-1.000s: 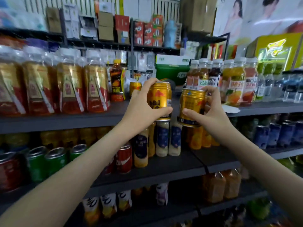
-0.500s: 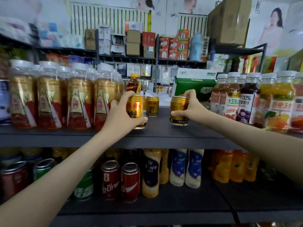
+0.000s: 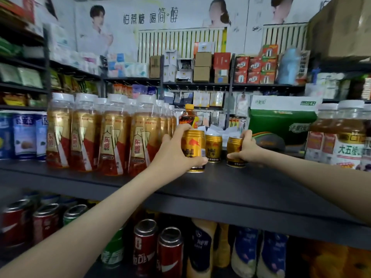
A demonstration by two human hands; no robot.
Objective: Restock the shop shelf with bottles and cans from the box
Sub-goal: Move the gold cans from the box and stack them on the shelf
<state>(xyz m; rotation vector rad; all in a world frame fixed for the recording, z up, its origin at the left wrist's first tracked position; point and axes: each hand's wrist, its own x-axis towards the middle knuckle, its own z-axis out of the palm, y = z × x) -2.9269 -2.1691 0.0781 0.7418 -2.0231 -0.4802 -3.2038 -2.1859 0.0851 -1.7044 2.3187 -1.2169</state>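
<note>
there's just the one camera, worn on the person's head. it faces the shelving head-on from slightly above the dark shelf (image 3: 220, 189), whose top surface shows across the middle of the frame. it stands close in: the bare forearms run up from the lower left corner and the right edge. the left hand (image 3: 174, 155) grips the left gold can (image 3: 193, 149) and the right hand (image 3: 249, 149) grips the right gold can (image 3: 233, 151), both near the centre. the wide lens takes in wall posters (image 3: 160, 27) along the top and red cans (image 3: 170, 251) at the bottom.
</note>
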